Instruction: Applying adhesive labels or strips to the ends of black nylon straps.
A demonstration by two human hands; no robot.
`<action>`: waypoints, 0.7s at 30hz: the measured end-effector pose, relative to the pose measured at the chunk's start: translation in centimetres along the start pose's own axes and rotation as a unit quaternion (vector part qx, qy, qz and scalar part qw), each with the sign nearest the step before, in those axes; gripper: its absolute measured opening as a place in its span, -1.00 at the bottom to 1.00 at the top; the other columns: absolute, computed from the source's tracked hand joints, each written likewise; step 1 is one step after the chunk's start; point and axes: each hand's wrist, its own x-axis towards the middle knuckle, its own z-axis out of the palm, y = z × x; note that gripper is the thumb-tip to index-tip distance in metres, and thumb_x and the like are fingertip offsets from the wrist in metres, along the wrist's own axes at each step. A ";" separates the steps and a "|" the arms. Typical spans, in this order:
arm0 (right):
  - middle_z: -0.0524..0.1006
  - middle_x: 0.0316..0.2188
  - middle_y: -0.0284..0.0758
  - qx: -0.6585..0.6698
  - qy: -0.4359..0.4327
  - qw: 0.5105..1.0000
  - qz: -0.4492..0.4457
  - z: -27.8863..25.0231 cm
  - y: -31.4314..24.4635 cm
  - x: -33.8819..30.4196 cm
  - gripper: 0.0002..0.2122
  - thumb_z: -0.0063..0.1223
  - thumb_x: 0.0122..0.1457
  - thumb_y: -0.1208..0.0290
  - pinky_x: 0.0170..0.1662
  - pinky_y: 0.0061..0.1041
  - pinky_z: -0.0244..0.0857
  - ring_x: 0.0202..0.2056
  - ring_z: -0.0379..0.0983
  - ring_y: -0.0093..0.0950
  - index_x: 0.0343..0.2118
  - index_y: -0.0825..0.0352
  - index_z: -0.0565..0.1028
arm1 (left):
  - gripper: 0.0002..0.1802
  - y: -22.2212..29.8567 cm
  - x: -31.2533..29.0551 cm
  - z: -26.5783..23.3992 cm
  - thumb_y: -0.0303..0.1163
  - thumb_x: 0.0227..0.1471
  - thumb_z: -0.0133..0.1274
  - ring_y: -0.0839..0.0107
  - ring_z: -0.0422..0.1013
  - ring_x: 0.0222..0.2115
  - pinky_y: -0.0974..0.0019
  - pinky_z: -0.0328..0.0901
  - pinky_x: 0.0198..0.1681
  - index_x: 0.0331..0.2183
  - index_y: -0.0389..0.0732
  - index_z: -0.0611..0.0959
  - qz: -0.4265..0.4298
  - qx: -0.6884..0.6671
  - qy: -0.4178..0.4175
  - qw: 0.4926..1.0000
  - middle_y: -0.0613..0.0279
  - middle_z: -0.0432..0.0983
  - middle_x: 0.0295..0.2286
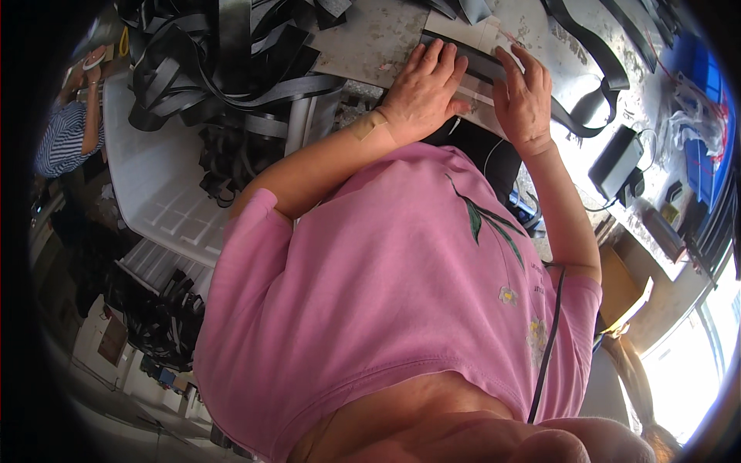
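Note:
A black flat strap lies across the worktable in front of me. My left hand rests palm down on its left part, fingers stretched out and the thumb pointing right. On the right part of the same strap lies my right hand, with its fingers extended and slightly apart. Neither hand is closed around anything. Part of the strap is hidden under my fingers. Beyond my right hand, a loose black strap curves over the tabletop; whether it is the same piece I cannot tell.
Tangled black straps heap up at the left, above a white plastic crate. The worktable has a worn, stained surface. A dark box-shaped device with a cable and a blue bin stand at right. Another person is at far left.

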 end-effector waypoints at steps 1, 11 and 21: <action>0.42 -0.16 -0.26 -0.017 0.019 1.000 -0.014 -0.6 -0.7 0.7 -0.63 0.05 -0.04 0.41 -0.09 -0.38 0.23 -0.13 0.35 -0.30 -0.09 0.20 0.41 | -0.32 0.0 -0.1 0.1 -0.03 -0.04 0.00 0.01 0.07 0.08 0.02 -0.01 0.15 0.02 -0.30 0.35 -0.001 -0.003 -0.001 1.000 -0.06 0.19 0.02; 0.54 -0.63 -0.27 0.287 -0.194 0.869 0.354 1.2 1.0 4.4 -0.78 -0.01 0.03 0.34 -0.51 -0.57 0.40 -0.63 0.51 -0.49 -0.35 0.40 0.44 | -0.31 -0.1 0.0 0.0 -0.03 -0.08 0.04 0.04 0.08 0.07 0.05 0.03 0.13 -0.01 -0.30 0.37 0.000 -0.001 0.005 1.000 -0.05 0.22 0.00; 0.55 -0.62 -0.29 0.294 -0.217 0.846 0.388 1.1 0.5 5.0 -0.80 0.00 0.03 0.38 -0.58 -0.63 0.39 -0.63 0.51 -0.55 -0.34 0.41 0.43 | -0.41 -1.4 1.4 -1.5 -0.15 -0.13 0.12 0.20 0.21 -0.06 0.14 0.14 -0.01 -0.08 -0.27 0.42 -0.047 -0.012 0.042 0.998 0.12 0.30 -0.12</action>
